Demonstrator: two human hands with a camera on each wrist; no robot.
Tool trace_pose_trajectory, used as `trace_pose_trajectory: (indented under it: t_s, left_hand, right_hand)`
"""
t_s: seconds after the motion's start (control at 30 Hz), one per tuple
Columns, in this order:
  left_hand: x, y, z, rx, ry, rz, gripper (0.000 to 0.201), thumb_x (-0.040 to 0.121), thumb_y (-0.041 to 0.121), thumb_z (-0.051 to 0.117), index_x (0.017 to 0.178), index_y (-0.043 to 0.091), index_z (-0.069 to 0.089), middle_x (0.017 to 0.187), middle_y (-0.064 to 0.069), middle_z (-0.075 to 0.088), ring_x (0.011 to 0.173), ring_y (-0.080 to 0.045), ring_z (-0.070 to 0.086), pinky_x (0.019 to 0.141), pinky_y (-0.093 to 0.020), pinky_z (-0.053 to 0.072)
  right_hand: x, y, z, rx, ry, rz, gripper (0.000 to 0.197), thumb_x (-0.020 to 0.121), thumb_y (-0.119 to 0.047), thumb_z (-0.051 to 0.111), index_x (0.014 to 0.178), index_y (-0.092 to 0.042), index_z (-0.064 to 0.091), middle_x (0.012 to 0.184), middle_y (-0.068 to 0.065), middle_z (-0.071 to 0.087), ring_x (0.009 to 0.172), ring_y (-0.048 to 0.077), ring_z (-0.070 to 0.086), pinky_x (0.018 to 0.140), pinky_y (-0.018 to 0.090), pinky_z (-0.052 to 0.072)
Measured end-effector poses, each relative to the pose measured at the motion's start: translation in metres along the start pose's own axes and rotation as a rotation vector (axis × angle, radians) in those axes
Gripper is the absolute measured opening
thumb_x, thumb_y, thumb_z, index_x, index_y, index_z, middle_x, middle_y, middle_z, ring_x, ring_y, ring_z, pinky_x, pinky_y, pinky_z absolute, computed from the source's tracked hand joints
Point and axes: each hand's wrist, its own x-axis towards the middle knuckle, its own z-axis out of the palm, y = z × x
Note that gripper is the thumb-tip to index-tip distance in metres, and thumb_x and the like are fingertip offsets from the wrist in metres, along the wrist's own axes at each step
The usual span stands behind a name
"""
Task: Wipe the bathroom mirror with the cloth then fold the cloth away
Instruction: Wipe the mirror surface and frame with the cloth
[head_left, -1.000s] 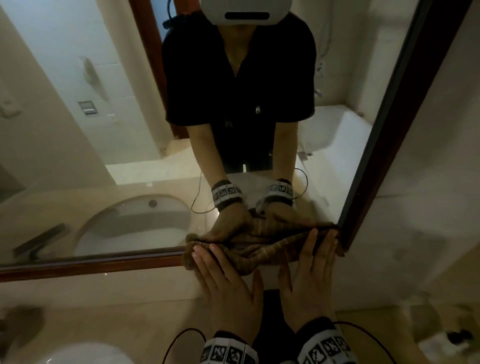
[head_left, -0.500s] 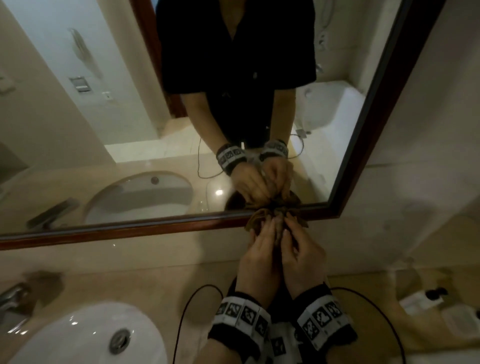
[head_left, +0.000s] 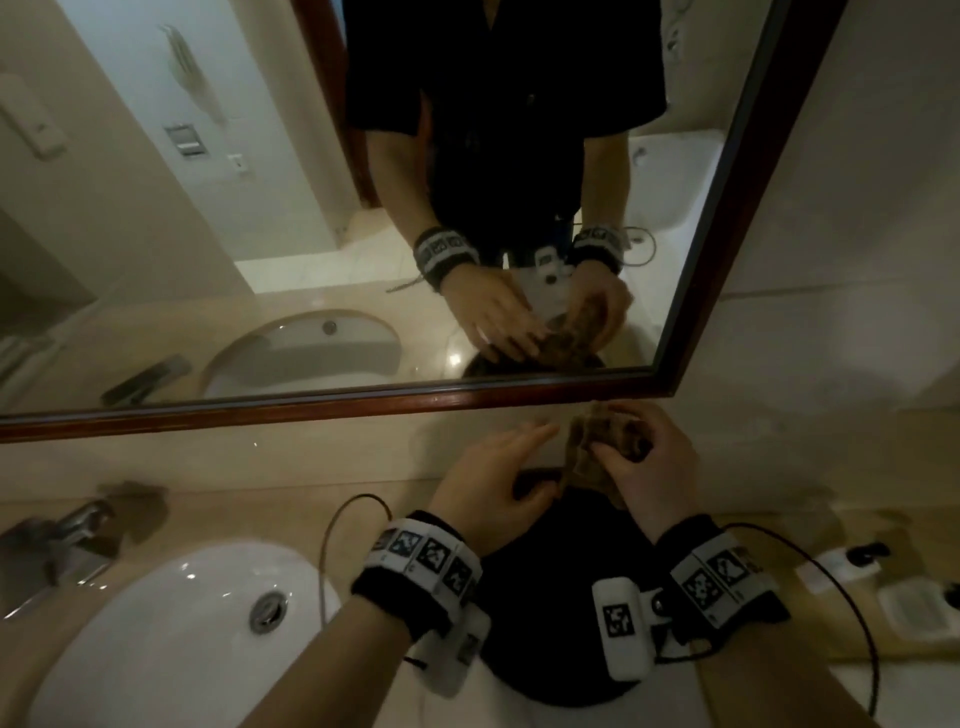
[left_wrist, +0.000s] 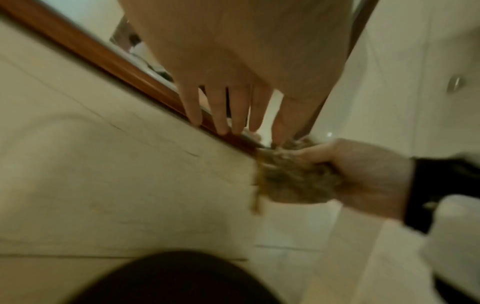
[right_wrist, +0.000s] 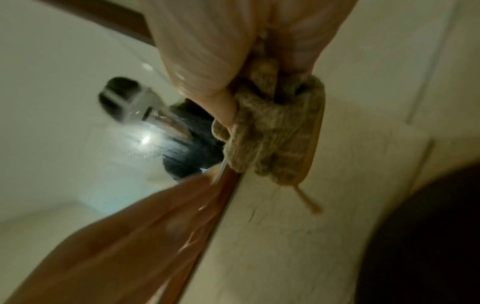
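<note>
Now the cloth (head_left: 605, 447) is bunched into a small brown wad in the right hand (head_left: 647, 467), whose fingers and thumb curl round it just below the lower right corner of the mirror (head_left: 322, 405), above the counter (head_left: 291, 499) and clear of the glass. From the right wrist view the wad (right_wrist: 272, 131) is pinched tight, with a loose thread hanging from it. The left hand (head_left: 488, 483) sits just beside the cloth with its fingers (left_wrist: 221, 115) straight and slightly apart, holding nothing, their tips near the wooden frame. At the counter's left edge the white sink (head_left: 171, 623) holds only its metal drain plug (head_left: 267, 610), with the tap (head_left: 67, 530) behind it. A second ago both hands pressed the cloth spread flat along the bottom of the mirror; half a second ago they were gathering it together at the frame; since then the hands have come down and parted, and the cloth has passed wholly to the right one.
</note>
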Motion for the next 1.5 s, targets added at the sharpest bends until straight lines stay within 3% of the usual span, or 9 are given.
trace_pose_trajectory:
  t_s: [0.2,0.47,0.6,0.77,0.9,1.03,1.23,1.37,1.5]
  left_hand:
    - [-0.06,-0.079,-0.074,0.675,0.251,-0.106,0.062,0.074,0.014,0.057,0.134,0.002,0.053,0.138,-0.019,0.053,0.124,-0.037,0.051,0.104,-0.049,0.042]
    - [-0.06,-0.116,-0.068,0.792,0.125,-0.141,0.089,0.063,0.011,0.071,0.144,-0.004,0.036,0.147,-0.023,0.036,0.136,-0.036,0.033,0.113,-0.054,0.03]
    - [-0.067,-0.135,-0.066,0.78,0.033,-0.16,0.111,0.055,0.016,0.069,0.152,0.005,0.017,0.157,-0.015,0.019,0.143,-0.031,0.022,0.115,-0.054,0.026]
    - [-0.066,-0.139,-0.065,0.828,-0.075,-0.224,0.111,0.075,0.035,0.055,0.147,0.014,-0.026,0.159,-0.003,-0.02,0.145,-0.022,-0.015,0.118,-0.047,-0.004]
    - [-0.065,-0.148,-0.052,0.879,0.06,-0.159,0.111,0.057,0.028,0.067,0.152,0.002,0.015,0.157,-0.015,0.014,0.144,-0.031,0.014,0.114,-0.059,0.018]
    - [-0.062,-0.152,-0.046,0.877,0.171,-0.085,0.105,0.055,0.023,0.069,0.148,-0.003,0.027,0.153,-0.019,0.025,0.141,-0.035,0.023,0.11,-0.062,0.021]
    - [-0.058,-0.152,-0.043,0.904,0.227,-0.08,0.105,0.055,0.023,0.071,0.146,-0.003,0.025,0.15,-0.019,0.025,0.137,-0.035,0.026,0.107,-0.06,0.024]
    - [-0.056,-0.152,-0.041,0.904,0.245,-0.087,0.096,0.06,0.025,0.06,0.145,-0.003,0.025,0.149,-0.019,0.024,0.135,-0.035,0.027,0.107,-0.058,0.022]
    - [-0.056,-0.152,-0.041,0.909,0.234,-0.1,0.094,0.062,0.025,0.06,0.145,-0.004,0.026,0.149,-0.021,0.028,0.136,-0.036,0.028,0.106,-0.06,0.029]
  right_hand:
    - [0.013,-0.008,-0.012,-0.17,0.281,-0.097,0.035,0.078,-0.014,0.075,0.11,-0.02,0.062,0.097,0.002,0.067,0.089,0.019,0.061,0.083,0.027,0.049]
    - [0.016,0.013,0.044,-0.295,0.393,-0.26,0.042,0.074,0.002,0.072,0.114,-0.004,0.065,0.117,0.019,0.062,0.108,0.036,0.059,0.096,0.024,0.038]
    - [0.011,0.017,0.078,-0.335,0.473,-0.41,0.039,0.071,0.008,0.068,0.109,0.0,0.067,0.116,0.021,0.063,0.109,0.037,0.059,0.099,0.036,0.046]
    - [0.003,0.0,0.135,-0.305,0.462,-0.58,0.036,0.068,0.012,0.068,0.102,0.001,0.071,0.108,0.019,0.068,0.109,0.028,0.057,0.095,0.046,0.049]
    - [-0.012,-0.018,0.172,-0.347,0.291,-0.673,0.033,0.071,0.001,0.059,0.1,-0.002,0.072,0.11,0.016,0.069,0.111,0.026,0.056,0.103,0.033,0.04]
    - [-0.005,-0.008,0.145,-0.356,0.204,-0.728,0.03,0.076,0.0,0.055,0.1,-0.003,0.073,0.114,0.016,0.068,0.112,0.028,0.057,0.1,0.039,0.045]
    - [0.022,0.027,0.058,-0.416,0.557,-0.368,0.03,0.07,0.007,0.063,0.095,-0.006,0.074,0.111,0.016,0.066,0.099,0.035,0.058,0.091,0.011,0.035]
    - [0.017,0.019,0.089,-0.432,0.573,-0.503,0.028,0.071,0.006,0.062,0.093,-0.006,0.074,0.103,0.014,0.069,0.092,0.033,0.058,0.081,0.028,0.048]
    - [-0.001,-0.009,0.15,-0.338,0.331,-0.703,0.026,0.069,0.003,0.065,0.092,-0.005,0.074,0.103,0.013,0.068,0.091,0.032,0.056,0.082,0.036,0.05]
